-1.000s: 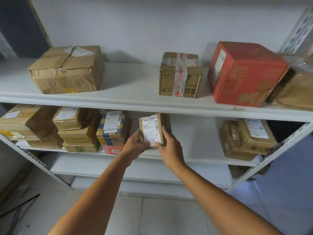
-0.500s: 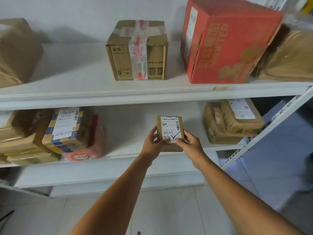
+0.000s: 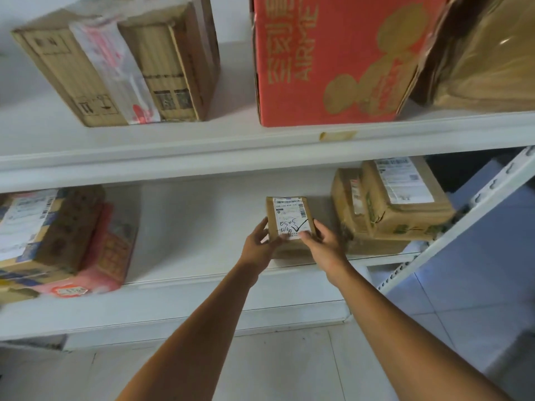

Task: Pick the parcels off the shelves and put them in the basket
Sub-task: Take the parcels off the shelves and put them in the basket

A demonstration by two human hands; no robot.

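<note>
1. Left side. A blue-striped box point(image 3: 43, 227) lies on top of a pink parcel point(image 3: 110, 256) at the left end of the lower shelf point(image 3: 188, 227), well apart from the work. I leave these alone for now.

2. Left hand point(image 3: 259, 244). It grips the left edge of the small parcel point(image 3: 289, 218), with fingers curled round the side and the thumb on the front face.

3. Small parcel. It stands upright at the front edge of the lower shelf, label toward me, between both hands. I cannot tell whether its base is clear of the shelf.

4. Right hand point(image 3: 321, 244). It grips the right edge, with the thumb pressed on the lower part of the label.

5. Right side. A stack of brown parcels point(image 3: 390, 209) sits just beside the right hand.

Procedure for this step, as I judge it:
- Apply even pressure from both sides. The parcel is small and probably light, so a hard squeeze is not needed.
- Draw it straight toward me, keeping the right knuckles off the neighbouring stack.
- Keep it low enough to pass under the upper shelf point(image 3: 173, 151).
- The basket is not in view. I locate it before turning, then lower the parcel in rather than dropping it.
</note>
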